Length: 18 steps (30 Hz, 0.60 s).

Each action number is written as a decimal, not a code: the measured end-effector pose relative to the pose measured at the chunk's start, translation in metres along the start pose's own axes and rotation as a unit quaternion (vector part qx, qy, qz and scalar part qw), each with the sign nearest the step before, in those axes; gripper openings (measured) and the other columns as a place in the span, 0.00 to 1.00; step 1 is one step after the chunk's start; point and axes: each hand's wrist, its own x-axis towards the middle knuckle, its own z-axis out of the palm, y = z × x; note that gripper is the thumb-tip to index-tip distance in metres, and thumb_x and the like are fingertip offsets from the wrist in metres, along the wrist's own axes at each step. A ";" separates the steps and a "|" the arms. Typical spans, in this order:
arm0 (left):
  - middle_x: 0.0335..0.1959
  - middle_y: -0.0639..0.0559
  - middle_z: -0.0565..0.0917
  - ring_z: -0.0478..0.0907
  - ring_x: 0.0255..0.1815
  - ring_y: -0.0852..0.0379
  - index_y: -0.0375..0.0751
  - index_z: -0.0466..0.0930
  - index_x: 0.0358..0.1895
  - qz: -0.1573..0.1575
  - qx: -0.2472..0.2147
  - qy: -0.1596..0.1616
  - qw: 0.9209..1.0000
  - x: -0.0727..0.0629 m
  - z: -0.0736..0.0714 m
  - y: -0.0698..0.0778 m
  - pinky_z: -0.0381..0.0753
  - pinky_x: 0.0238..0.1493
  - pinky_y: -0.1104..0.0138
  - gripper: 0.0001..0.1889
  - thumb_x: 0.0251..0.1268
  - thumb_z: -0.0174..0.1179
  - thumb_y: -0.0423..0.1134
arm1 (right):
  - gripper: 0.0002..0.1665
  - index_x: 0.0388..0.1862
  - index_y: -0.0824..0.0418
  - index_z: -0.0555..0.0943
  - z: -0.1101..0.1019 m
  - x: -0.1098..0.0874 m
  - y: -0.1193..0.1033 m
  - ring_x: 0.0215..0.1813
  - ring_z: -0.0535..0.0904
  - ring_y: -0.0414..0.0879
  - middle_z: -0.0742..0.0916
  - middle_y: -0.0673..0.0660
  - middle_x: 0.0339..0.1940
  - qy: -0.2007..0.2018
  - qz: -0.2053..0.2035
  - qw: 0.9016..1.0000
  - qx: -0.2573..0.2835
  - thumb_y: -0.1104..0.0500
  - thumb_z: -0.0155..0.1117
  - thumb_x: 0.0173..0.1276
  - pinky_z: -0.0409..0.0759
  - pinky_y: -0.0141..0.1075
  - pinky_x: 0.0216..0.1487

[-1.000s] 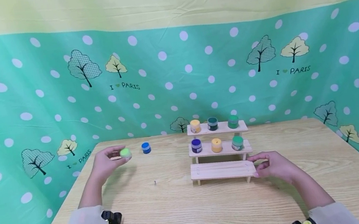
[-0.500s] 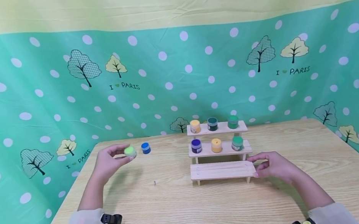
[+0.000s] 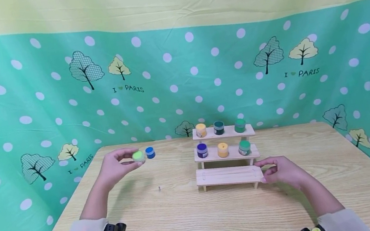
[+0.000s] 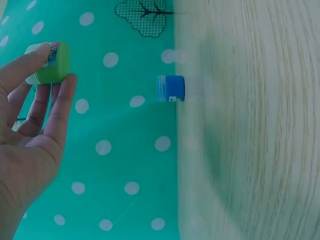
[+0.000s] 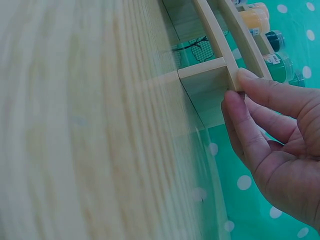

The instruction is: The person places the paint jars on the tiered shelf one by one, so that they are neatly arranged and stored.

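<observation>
My left hand point(image 3: 115, 169) pinches a light green paint jar point(image 4: 56, 64) between thumb and fingers, held up off the table at the left. Just to its right, a blue paint jar point(image 3: 150, 152) stands on the table. My right hand point(image 3: 281, 172) grips the right end of the lowest step of a three-tier wooden display rack point(image 3: 230, 175), thumb on top and fingers below in the right wrist view. On the middle step stand a purple jar point(image 3: 202, 150), an orange jar point(image 3: 223, 150) and a green jar point(image 3: 245, 147). The lowest step bears nothing.
On the rack's top step are another orange jar point(image 3: 201, 130), a dark teal jar point(image 3: 219, 127) and a second green jar point(image 3: 240, 125). A small speck point(image 3: 159, 188) lies on the wooden table point(image 3: 172, 225). Behind hangs a dotted green curtain point(image 3: 171, 73).
My left hand has moved a little to the right with the light green jar, bringing it close to the blue jar. The right hand and the rack have stayed put.
</observation>
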 end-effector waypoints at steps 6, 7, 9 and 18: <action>0.53 0.40 0.78 0.81 0.48 0.48 0.33 0.80 0.56 0.018 -0.014 -0.009 1.000 -0.002 0.003 0.006 0.84 0.45 0.66 0.26 0.52 0.74 0.37 | 0.34 0.61 0.69 0.77 0.000 0.002 0.001 0.38 0.82 0.51 0.85 0.59 0.37 0.006 0.004 1.000 -0.004 0.68 0.76 0.53 0.83 0.38 0.37; 0.53 0.40 0.78 0.81 0.48 0.48 0.33 0.80 0.56 0.020 -0.014 -0.010 1.000 -0.002 0.003 0.007 0.84 0.45 0.66 0.26 0.52 0.75 0.37 | 0.34 0.61 0.69 0.76 0.000 0.002 0.002 0.38 0.82 0.51 0.85 0.59 0.37 0.005 0.002 1.000 -0.004 0.68 0.76 0.54 0.83 0.38 0.37; 0.52 0.39 0.78 0.82 0.47 0.47 0.33 0.80 0.56 0.027 -0.016 -0.012 0.999 -0.003 0.004 0.009 0.84 0.44 0.66 0.26 0.52 0.75 0.36 | 0.34 0.61 0.70 0.76 0.000 0.002 0.002 0.38 0.82 0.51 0.85 0.59 0.37 0.003 0.000 1.000 -0.003 0.68 0.76 0.54 0.83 0.38 0.37; 0.51 0.35 0.78 0.84 0.43 0.47 0.29 0.80 0.54 0.051 -0.037 -0.035 0.997 -0.007 0.012 0.023 0.84 0.45 0.66 0.25 0.51 0.74 0.30 | 0.33 0.60 0.69 0.77 0.000 0.001 0.001 0.38 0.81 0.50 0.85 0.60 0.41 0.012 0.006 1.000 -0.009 0.69 0.76 0.54 0.83 0.37 0.37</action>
